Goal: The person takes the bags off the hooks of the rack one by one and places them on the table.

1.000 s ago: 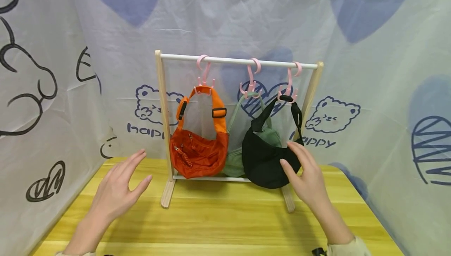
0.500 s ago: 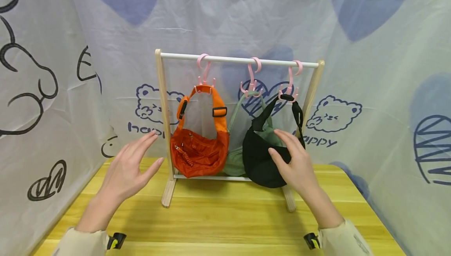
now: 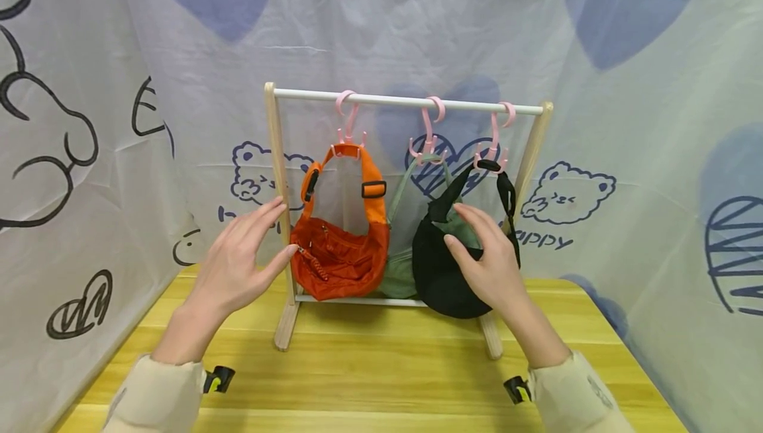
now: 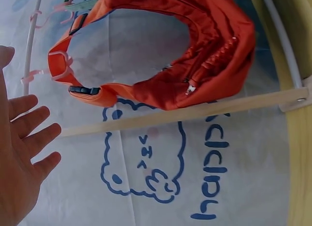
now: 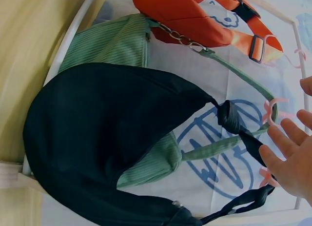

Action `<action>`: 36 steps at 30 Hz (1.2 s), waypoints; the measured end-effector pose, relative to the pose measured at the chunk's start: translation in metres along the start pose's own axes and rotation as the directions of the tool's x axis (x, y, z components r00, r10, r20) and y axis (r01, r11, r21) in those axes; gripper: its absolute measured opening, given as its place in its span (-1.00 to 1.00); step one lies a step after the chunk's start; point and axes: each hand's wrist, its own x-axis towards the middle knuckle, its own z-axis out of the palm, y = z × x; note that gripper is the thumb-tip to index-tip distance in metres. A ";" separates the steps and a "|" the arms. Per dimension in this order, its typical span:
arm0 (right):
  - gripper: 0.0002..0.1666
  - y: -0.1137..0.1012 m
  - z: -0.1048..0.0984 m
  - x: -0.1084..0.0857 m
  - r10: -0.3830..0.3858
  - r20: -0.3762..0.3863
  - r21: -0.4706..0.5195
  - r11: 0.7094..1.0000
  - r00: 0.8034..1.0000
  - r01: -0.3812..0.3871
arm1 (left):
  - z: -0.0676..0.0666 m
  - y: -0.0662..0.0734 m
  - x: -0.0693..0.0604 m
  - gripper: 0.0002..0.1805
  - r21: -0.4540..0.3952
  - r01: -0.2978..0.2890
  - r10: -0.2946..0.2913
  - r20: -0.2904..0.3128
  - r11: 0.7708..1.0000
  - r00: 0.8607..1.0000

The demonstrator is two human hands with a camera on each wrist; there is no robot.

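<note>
Nearby, 2 raised hands (image 3: 237,261), 3 hanging bags (image 3: 348,271)

This looks like a makeshift cloth-walled booth (image 3: 143,234), in what kind of building cannot be told, since pale sheeting (image 3: 393,29) printed with bears and hearts hangs at 9, 12 and 3 o'clock around a wood-grain desk (image 3: 369,380) bearing a rail rack (image 3: 275,148) towards 12.

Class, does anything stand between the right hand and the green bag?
Yes, the black bag does: in the head view, it hangs in front of part of the green bag, with the right hand on its near side.
</note>
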 end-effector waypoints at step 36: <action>-0.42 -0.026 0.021 0.060 -0.029 -0.001 0.125 0.992 1.000 0.029 | -0.014 0.018 0.098 -0.26 -0.036 -0.167 0.163 -0.100 0.985 0.982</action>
